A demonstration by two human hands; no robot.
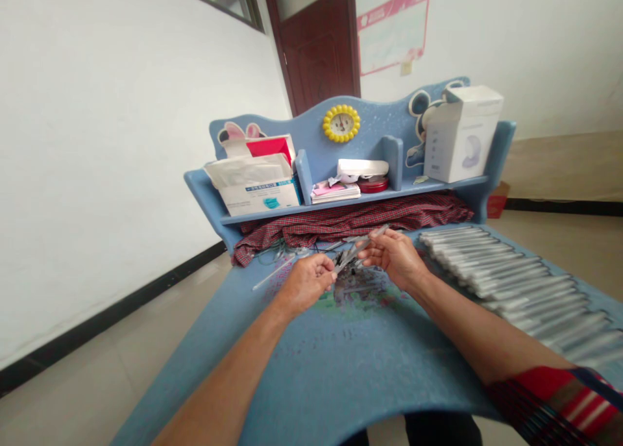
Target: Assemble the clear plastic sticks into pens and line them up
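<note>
Both my hands meet over the middle of a blue desk. My right hand is closed around a thin clear pen barrel that points up and to the right. My left hand is closed in a pinch at the barrel's lower end, on a small dark part I cannot make out. A small heap of dark little parts lies on the desk just under my hands. Loose clear barrels lie to the left of my left hand.
Several grey pens lie in a long row along the desk's right side. A red checked cloth is bunched under the desk's shelf, which holds a mask box, papers, a yellow clock and a white carton.
</note>
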